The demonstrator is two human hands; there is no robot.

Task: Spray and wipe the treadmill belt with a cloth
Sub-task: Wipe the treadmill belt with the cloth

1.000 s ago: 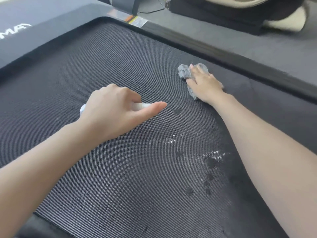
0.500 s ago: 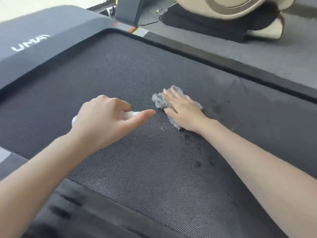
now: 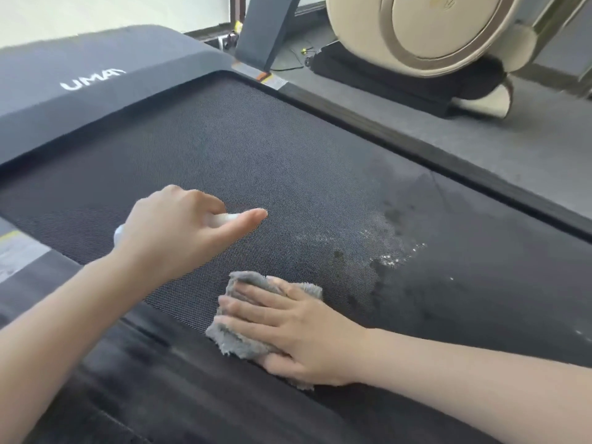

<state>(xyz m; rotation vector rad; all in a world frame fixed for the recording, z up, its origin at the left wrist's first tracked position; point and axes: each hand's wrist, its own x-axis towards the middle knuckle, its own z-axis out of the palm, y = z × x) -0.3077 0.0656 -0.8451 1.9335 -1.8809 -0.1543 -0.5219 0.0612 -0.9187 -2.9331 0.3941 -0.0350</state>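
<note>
While one bottle [image 3: 226,218] is gripped, one cloth [image 3: 238,344] presses one belt [image 3: 256,149].

Showing a treadmill belt [image 3: 224,149] in matt black, finely dimpled and rough like woven mesh. Glistening on it, a wet patch [image 3: 390,254] of shiny droplets. Looking fluffy and fibrous, a grey terry cloth [image 3: 237,342] with frayed edges. Looking smooth, a white plastic spray bottle [image 3: 224,217]. Sitting behind, a motor cover [image 3: 112,52] in matt grey plastic and a massage chair shell [image 3: 416,27] gleaming glossy beige.

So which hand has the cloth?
The right hand, pressed flat on the grey cloth; the left hand instead grips a white bottle.
</note>
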